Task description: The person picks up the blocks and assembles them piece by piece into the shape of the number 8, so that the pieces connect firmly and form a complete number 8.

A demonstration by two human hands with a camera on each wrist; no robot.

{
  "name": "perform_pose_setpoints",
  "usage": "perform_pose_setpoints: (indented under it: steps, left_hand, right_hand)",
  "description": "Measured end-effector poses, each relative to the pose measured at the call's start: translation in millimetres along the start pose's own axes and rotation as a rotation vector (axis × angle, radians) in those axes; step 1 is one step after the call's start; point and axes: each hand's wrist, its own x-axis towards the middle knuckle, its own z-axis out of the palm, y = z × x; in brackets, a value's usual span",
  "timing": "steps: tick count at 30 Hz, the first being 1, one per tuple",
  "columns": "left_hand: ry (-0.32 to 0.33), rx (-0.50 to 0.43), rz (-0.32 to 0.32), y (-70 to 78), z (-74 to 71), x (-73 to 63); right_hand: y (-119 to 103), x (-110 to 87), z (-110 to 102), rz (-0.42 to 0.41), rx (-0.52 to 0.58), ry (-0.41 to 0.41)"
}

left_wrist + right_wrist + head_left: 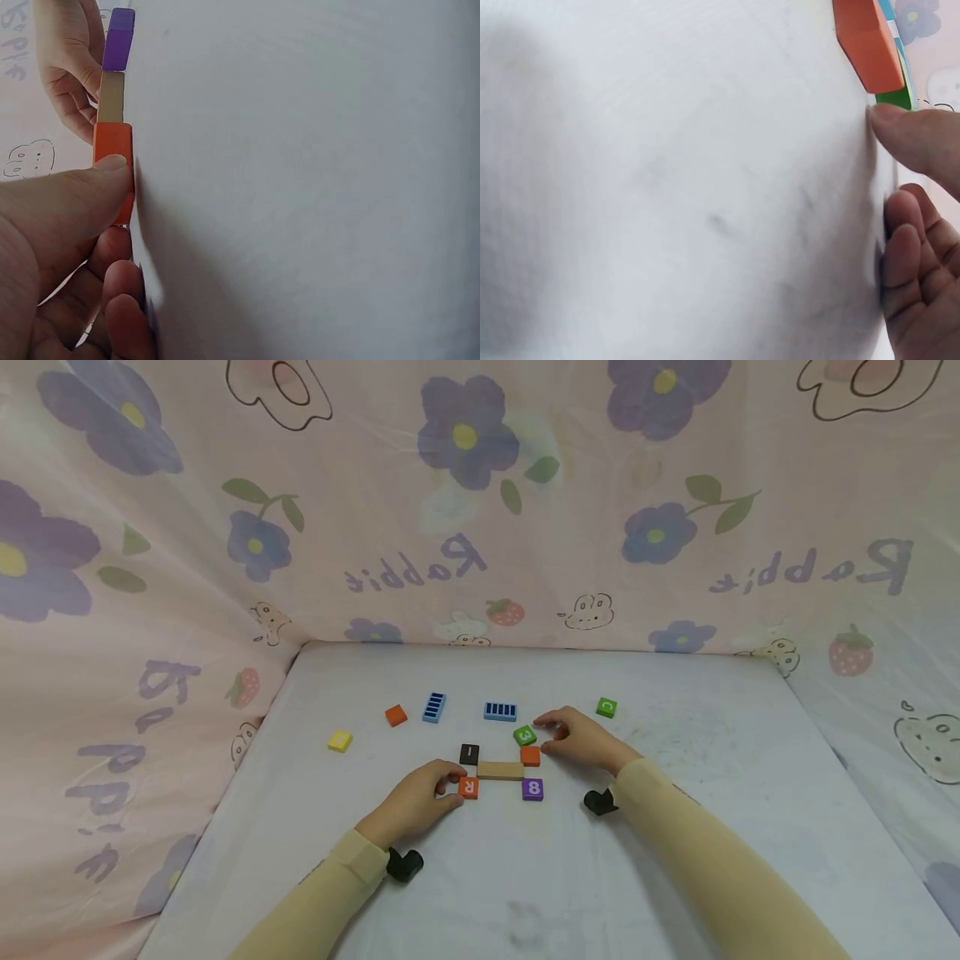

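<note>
My left hand (415, 802) pinches an orange block (468, 788) marked R at its left corner; the left wrist view shows the thumb (97, 187) against the block's near side. A plain wooden strip (500, 771) lies to the right of it, with a purple block (532, 789) marked 8 at its lower right. An orange block (530, 756) and a black block (469, 754) sit at the strip's upper corners. My right hand (581, 739) has its fingers apart and holds nothing, just right of a green block (525, 736) marked 3.
Two blue barred blocks (433, 707) (500, 711) lie farther back. An orange block (396, 716) and a yellow block (340, 741) are to the left, and a green C block (607, 707) is behind the right hand. A patterned curtain (540, 527) closes off the white table (720, 860).
</note>
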Motion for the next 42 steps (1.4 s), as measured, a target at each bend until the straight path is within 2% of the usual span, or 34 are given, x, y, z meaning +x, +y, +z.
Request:
perform_pose_setpoints:
  steps: [15, 19, 24, 33, 42]
  left_hand:
    - [-0.001, -0.002, -0.005, -5.8, 0.9, -0.2]
    - [-0.001, 0.0, 0.004, -6.3, 0.1, -1.4]
    - [0.0, 0.003, 0.012, -7.6, -1.2, -2.3]
    - [-0.006, -0.013, 0.022, -6.5, -0.8, -1.3]
    - [-0.013, -0.013, 0.031, -3.4, -1.6, -0.7]
  right_hand:
    - [3.2, 3.4, 4.6, 0.014, 0.019, 0.005]
    - [0.0, 7.1, 2.7, 0.016, 0.069, 0.017]
    - [-15.4, 20.2, 0.1, 0.0, 0.144, 0.05]
    - [-32.7, 48.6, 5.3, 0.021, 0.131, 0.035]
    - [-40.3, 63.5, 7.1, 0.053, 0.056, -0.005]
